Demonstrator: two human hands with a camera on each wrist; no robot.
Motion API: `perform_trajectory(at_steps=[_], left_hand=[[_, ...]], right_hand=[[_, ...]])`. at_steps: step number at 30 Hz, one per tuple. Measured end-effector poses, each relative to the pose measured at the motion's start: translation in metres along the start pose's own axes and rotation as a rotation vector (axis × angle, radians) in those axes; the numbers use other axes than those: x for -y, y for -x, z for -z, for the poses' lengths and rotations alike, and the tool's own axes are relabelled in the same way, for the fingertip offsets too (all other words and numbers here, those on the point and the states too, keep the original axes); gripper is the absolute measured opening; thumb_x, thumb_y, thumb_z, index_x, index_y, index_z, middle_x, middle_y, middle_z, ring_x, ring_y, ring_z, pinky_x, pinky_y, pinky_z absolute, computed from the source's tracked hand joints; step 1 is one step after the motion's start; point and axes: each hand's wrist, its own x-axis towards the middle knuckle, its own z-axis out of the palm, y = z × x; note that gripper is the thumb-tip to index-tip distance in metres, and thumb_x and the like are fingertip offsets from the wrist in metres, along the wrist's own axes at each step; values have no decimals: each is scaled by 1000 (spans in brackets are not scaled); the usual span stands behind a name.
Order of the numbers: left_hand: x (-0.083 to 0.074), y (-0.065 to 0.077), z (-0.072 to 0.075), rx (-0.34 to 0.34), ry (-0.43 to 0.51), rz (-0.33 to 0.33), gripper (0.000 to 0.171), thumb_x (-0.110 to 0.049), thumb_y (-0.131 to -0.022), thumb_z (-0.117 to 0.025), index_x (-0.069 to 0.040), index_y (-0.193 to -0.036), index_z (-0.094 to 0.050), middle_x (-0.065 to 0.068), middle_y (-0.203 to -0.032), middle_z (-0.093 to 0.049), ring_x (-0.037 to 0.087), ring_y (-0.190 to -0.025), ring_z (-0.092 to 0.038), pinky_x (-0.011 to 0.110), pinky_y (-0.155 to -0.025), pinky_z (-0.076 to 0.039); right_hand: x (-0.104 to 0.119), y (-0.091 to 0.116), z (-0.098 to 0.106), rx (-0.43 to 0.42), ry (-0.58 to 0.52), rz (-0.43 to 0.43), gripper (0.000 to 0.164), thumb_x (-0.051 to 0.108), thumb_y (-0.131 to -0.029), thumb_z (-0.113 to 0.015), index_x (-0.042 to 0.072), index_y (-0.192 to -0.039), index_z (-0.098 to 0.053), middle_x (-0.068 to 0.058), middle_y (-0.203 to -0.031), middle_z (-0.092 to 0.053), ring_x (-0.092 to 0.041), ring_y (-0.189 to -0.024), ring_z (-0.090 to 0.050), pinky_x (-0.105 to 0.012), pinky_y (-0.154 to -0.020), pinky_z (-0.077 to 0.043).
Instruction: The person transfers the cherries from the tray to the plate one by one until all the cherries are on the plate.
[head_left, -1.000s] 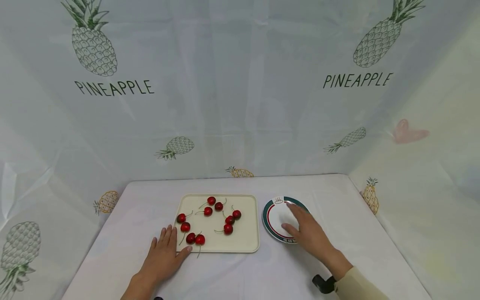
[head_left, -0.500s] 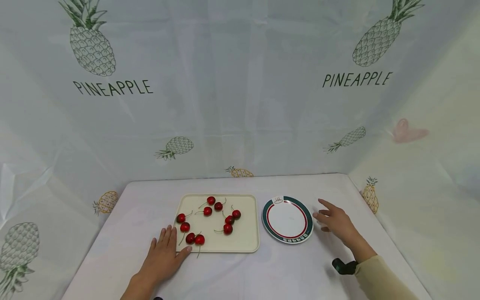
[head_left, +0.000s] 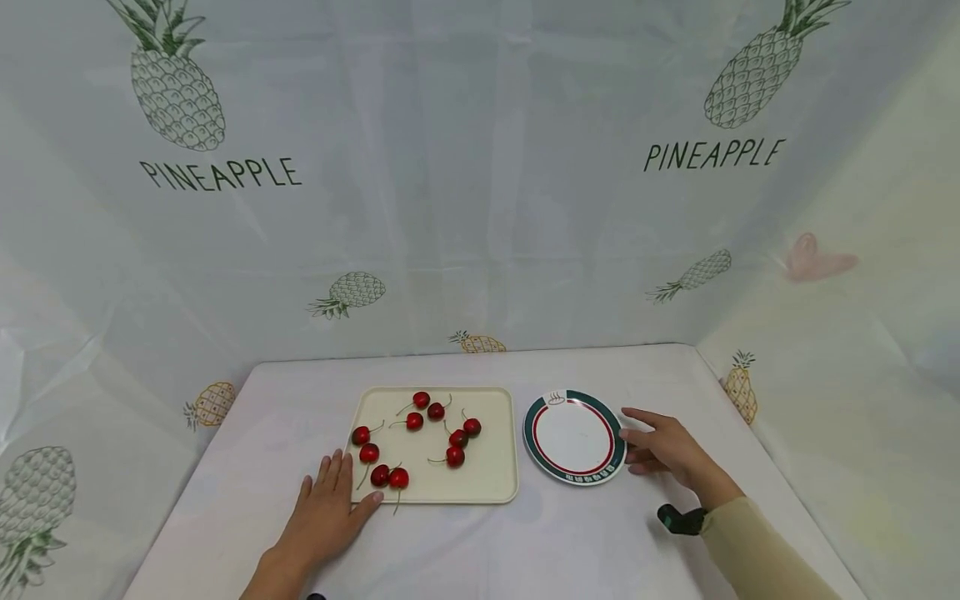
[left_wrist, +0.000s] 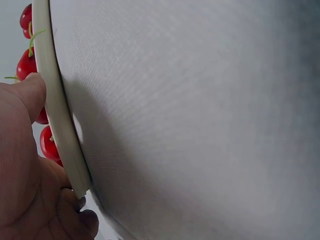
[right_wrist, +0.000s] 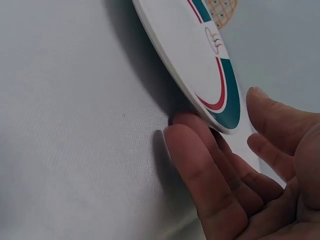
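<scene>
My left hand (head_left: 322, 512) lies at the near left corner of a cream tray (head_left: 487, 483), fingers stretched along its left edge. The thumb (left_wrist: 34, 95) rests on the tray's front rim in the left wrist view. Several red cherries (head_left: 455, 457) with stems lie on the tray. To the tray's right is a round white plate (head_left: 573, 437) with a green and red rim. My right hand (head_left: 671, 454) is at the plate's right edge, fingers spread. In the right wrist view, fingertips (right_wrist: 187, 125) reach right at the plate's underside, while other digits stand off beyond the rim.
A white cloth covers the table (head_left: 495, 550). Behind it and at the sides hang pale curtains (head_left: 480, 208) printed with pineapples. A dark wrist camera (head_left: 681, 521) sits at the right wrist, beside a beige sleeve (head_left: 757, 550).
My right hand has moved from over the plate to its right side, then slightly back left to the plate's edge. The left hand, tray, cherries and plate have stayed in place.
</scene>
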Motion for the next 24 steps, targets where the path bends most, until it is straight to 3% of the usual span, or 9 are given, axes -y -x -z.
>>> perform_trajectory(at_steps=[18, 24], left_hand=[[0, 1, -1, -6, 12, 11, 103, -65, -100, -57, 15, -158, -28, 36, -167, -22, 55, -157, -16, 74, -122, -13], [0, -1, -2, -7, 11, 12, 104, -66, -100, -56, 14, -158, -28, 36, -167, -23, 55, -157, -16, 74, -121, -14]], right_hand=[[-7, -10, -3, 43, -62, 5, 65, 11, -102, -69, 6, -161, -42, -13, -87, -73, -21, -74, -74, -39, -71, -64], [-6, -11, -5, 18, -80, 13, 63, 7, -101, -67, 7, -160, -44, -16, -103, -74, -22, -79, -74, -39, -71, -64]])
